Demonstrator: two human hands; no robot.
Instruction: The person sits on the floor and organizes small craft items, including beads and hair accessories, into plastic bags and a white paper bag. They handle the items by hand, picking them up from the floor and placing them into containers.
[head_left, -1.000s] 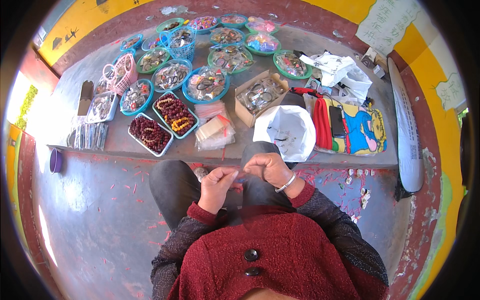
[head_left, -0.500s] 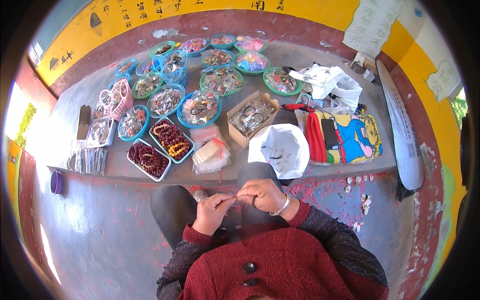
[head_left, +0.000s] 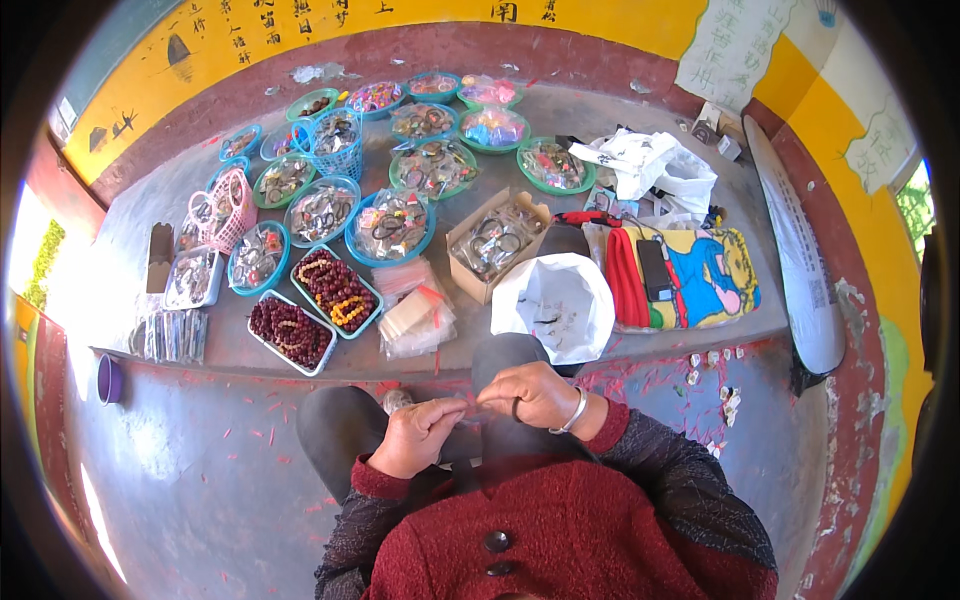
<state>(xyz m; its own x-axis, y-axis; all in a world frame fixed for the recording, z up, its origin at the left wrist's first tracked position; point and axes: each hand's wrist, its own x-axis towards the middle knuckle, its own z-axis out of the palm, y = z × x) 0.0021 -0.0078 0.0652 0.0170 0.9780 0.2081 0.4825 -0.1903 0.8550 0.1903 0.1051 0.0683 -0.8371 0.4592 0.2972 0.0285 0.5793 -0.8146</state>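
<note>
Lower centre of frame: left hand (head_left: 410,440) and right hand (head_left: 538,397) nearly meet, fingers (head_left: 500,389) pinched closed, contents indiscernible, likely for fine control; open white bag (head_left: 510,305) near, presumably for reach.

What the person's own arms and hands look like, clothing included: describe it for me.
Both arms wear dark black-grey fabric sleeves with fine pale lines, ending in deep red textured cuffs. The left hand is ungloved. The right hand is ungloved too, with a smooth, silver-coloured round bangle at its wrist.
</note>
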